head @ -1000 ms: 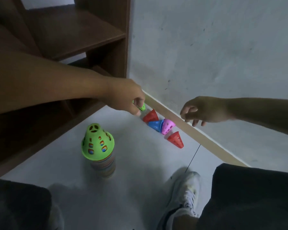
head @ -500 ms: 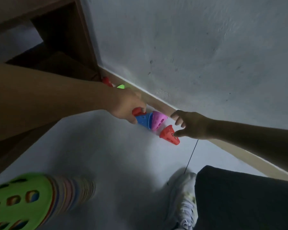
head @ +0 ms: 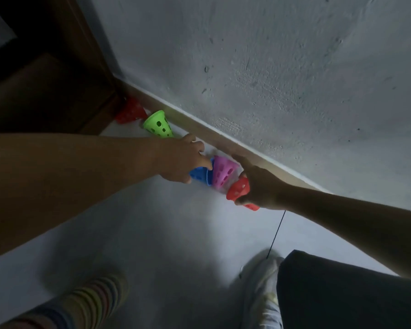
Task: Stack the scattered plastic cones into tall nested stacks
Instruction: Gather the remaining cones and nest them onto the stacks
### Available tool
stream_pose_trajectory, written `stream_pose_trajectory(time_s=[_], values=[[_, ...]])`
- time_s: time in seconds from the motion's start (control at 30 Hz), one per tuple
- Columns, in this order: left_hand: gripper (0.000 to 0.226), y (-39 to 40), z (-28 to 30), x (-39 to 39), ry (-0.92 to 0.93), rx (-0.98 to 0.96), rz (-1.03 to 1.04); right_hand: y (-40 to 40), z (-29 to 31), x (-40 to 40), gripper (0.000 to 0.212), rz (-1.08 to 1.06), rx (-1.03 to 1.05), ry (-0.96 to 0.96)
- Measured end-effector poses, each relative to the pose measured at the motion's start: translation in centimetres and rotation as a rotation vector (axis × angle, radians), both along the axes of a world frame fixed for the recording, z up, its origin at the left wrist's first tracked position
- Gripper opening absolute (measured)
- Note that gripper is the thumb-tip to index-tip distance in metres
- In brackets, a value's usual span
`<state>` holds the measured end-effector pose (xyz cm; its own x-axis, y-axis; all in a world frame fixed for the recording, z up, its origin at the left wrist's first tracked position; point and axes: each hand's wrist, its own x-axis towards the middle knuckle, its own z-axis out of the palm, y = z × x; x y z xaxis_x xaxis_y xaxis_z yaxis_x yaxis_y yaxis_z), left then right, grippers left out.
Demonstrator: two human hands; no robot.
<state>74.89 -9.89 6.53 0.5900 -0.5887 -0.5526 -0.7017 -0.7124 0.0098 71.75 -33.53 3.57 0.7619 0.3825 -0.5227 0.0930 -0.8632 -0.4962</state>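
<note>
Along the baseboard (head: 223, 136), on the pale floor (head: 171, 229), five loose perforated cones are lying in a row: two red, one green, one blue, one purple. The right hand (head: 259, 186) is grasping the near red cone (head: 237, 189), thumb underneath and fingers curled over it, so the cone is sitting inside the grip. The left hand (head: 183, 162) is curling its fingers onto the blue cone (head: 199, 174), which is nesting partly into the purple cone (head: 223, 170) between the two hands. The green cone (head: 158, 125) and the far red cone (head: 128, 112) are lying beyond the left hand, beside the dark wooden furniture (head: 45, 91). One striped stack of cones (head: 81, 305) is showing at the lower left, near a white sneaker (head: 259, 281).
</note>
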Motion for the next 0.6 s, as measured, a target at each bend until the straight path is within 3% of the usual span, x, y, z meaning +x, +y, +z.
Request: stream_pose_trajectory(time_s=[0.17,0.43,0.6], values=[[0.056,0.1,-2.6,0.7,-0.032,-0.006,-0.011,0.6,-1.3,0.8,0.110,-0.005,-0.012,0.021],[0.036,1.5,-4.4,0.6,0.036,0.059,0.026,0.5,-2.4,0.5,0.041,0.022,-0.066,0.021],[0.030,2.1,-3.8,0.2,0.087,-0.004,0.142,0.7,-1.5,-0.4,0.035,0.023,-0.064,0.000]])
